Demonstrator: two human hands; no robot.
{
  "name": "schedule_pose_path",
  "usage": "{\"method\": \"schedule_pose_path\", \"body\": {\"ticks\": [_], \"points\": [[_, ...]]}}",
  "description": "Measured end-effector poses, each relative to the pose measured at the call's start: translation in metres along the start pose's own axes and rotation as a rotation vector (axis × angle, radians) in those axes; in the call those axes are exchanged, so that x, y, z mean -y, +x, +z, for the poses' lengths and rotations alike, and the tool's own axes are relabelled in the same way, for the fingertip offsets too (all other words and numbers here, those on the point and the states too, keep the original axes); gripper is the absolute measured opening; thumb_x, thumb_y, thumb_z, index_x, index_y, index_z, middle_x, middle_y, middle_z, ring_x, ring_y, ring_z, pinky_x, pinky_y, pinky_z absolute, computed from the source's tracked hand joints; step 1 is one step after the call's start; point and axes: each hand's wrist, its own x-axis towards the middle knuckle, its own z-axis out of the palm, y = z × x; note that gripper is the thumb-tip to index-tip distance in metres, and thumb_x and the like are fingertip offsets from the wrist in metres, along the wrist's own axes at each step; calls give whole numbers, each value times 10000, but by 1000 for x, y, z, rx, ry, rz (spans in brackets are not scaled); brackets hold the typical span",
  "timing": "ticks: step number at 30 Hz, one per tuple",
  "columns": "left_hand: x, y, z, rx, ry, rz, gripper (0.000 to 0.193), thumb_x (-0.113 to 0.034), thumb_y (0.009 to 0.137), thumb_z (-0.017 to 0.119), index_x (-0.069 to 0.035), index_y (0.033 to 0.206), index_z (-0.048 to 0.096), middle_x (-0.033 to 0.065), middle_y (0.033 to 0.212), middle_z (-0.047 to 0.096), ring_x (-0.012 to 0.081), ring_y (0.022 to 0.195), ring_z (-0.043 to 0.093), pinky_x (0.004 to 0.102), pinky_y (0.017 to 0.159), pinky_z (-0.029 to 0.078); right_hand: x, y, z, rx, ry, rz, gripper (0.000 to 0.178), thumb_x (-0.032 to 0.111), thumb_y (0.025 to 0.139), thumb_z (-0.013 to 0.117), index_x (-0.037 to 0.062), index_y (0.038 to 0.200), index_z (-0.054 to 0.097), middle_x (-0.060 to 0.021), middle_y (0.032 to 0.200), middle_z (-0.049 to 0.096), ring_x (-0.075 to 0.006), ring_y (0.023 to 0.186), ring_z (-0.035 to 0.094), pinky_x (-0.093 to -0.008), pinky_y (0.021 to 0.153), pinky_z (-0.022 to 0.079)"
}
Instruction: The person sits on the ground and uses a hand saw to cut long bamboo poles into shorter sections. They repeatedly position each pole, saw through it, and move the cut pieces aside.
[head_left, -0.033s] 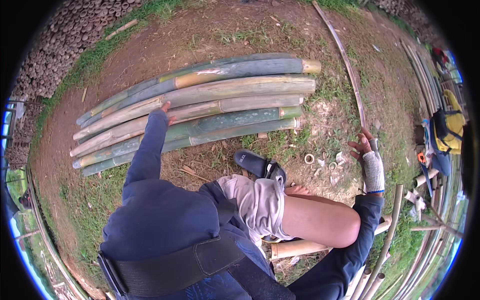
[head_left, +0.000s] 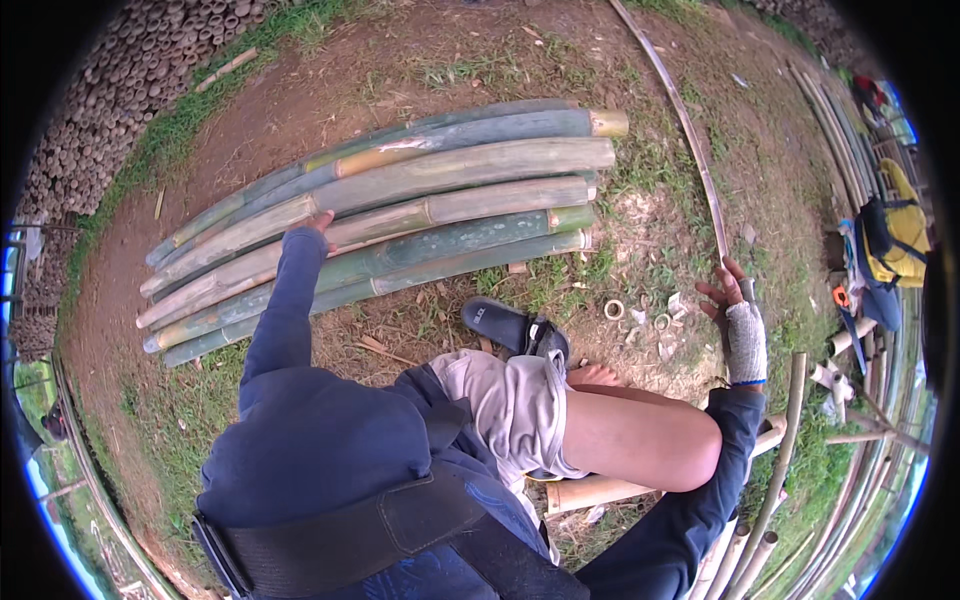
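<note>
Over on the left, my left hand (head_left: 318,232) rests on a row of long bamboo poles (head_left: 470,200), green and pale tan, lying side by side on the ground. Its thumb and fingers are spread across the pale poles in the middle. My right hand (head_left: 738,320), in a pale fingerless knit glove, is out beyond my bare knee, with its fingers loosely bent and apart. A long thin bamboo strip (head_left: 692,140) runs from the far edge down to its fingertips. I cannot make out whether those fingers touch the strip; the hand covers part of it.
Cut bamboo rings (head_left: 613,310) and chips lie before my foot, next to a black slipper (head_left: 495,322). A yellow and black bag (head_left: 893,240) and an orange-handled saw (head_left: 848,318) are at the right. More poles (head_left: 787,450) stand by my right arm; stacked bamboo (head_left: 130,90) fills the far left.
The view has shifted slightly, so the poles and ground appear a little further left. Both hands keep nearly the same place and pose.
</note>
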Motion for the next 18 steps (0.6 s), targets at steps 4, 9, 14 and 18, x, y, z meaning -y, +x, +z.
{"method": "schedule_pose_path", "body": {"ticks": [4, 9, 14, 18], "points": [[-35, 22, 8, -560, 540, 953, 719, -568, 895, 806, -105, 1410, 609, 241, 1359, 662, 342, 1214, 679, 471, 999, 527, -68, -44, -43, -239, 297, 56, 615, 388, 1085, 649, 98, 1586, 443, -143, 1520, 486, -235, 1178, 679, -321, 953, 556], [-115, 78, 87, -26, 712, 917, 839, -725, 916, 682, -95, 1466, 628, 245, 1488, 610, 434, 1411, 544, 506, 1199, 405, -103, -169, -79, -350, -2, 371, 536, 391, 1084, 654, 108, 1523, 537, -73, 1251, 672, -137, 1079, 679, -290, 865, 553], [-147, 37, 165, -149, 552, 1220, 595, -517, 952, 766, -101, 1372, 701, 166, 1402, 678, 361, 1307, 620, 502, 1173, 421, -100, -348, -113, -152, -1032, 339, 504, 387, 956, 679, 152, 1402, 670, -160, 1268, 710, -359, 1124, 692, -464, 988, 535], [-150, -64, 253, 40, 311, 1653, 445, -332, 952, 798, -88, 1316, 719, 131, 1345, 694, 336, 1295, 621, 485, 1146, 447, -98, -435, -104, -357, -921, 603, 473, 286, 972, 708, 126, 1411, 635, -219, 1271, 651, -395, 1188, 646, -479, 1007, 518]]}}
